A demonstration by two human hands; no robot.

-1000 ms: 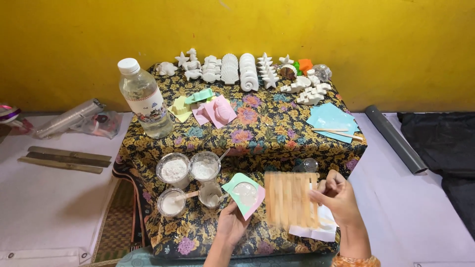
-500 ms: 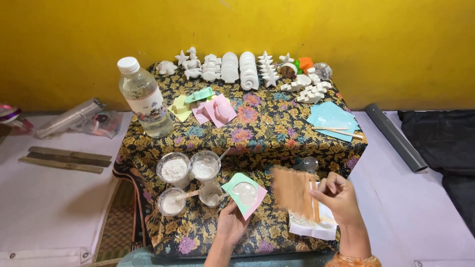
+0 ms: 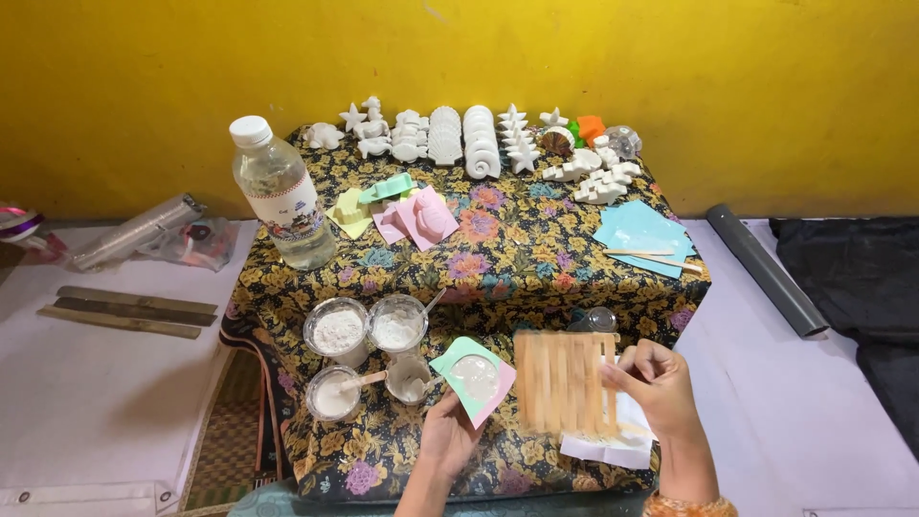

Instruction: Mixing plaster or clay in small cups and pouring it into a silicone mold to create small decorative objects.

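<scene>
Straightened since half a second ago, the raft of pale wooden sticks (image 3: 563, 381) now lies square, its sticks' long axes pointing away toward the yellow wall (image 3: 670, 67). Right hand (image 3: 659, 385) fingers pinch its right edge. Left hand (image 3: 450, 433) fingers grip a mint-and-pink mould filled with white plaster (image 3: 474, 376). Beyond, clear plastic cups of white powder (image 3: 369, 330) stand on the floral-clothed surface (image 3: 517, 258).

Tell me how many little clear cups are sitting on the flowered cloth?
4, grouped left of the left hand: one with white powder, one beside it, one in front with a stick in it, and a smaller one. None seem hidden.
</scene>
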